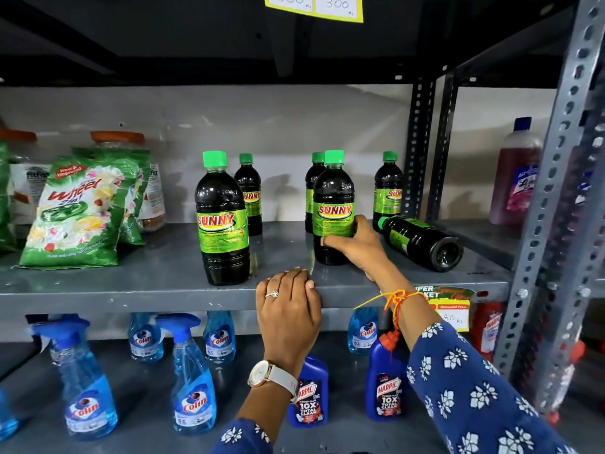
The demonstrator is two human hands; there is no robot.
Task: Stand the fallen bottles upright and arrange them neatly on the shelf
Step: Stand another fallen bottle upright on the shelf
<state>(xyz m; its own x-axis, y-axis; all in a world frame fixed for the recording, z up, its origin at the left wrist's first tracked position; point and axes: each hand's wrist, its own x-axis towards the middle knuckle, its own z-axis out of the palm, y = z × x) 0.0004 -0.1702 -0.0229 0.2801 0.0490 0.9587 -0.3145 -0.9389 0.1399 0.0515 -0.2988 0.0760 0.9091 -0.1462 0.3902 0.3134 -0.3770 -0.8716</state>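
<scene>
Nearest, a left hand [288, 309] wearing a ring and watch lies flat on the front edge of the grey shelf [131, 290], fingers together, gripping nothing. Beyond it, the right hand [355, 244] is wrapped around the lower label of an upright Sunny bottle [334, 204] standing mid-shelf. Just right of that hand, a fallen bottle [422, 240] lies on its side, green cap toward the hand, base toward the shelf's front right. Left, another bottle [222, 221] stands near the edge. Farther back, three more [250, 194] stand upright by the wall.
</scene>
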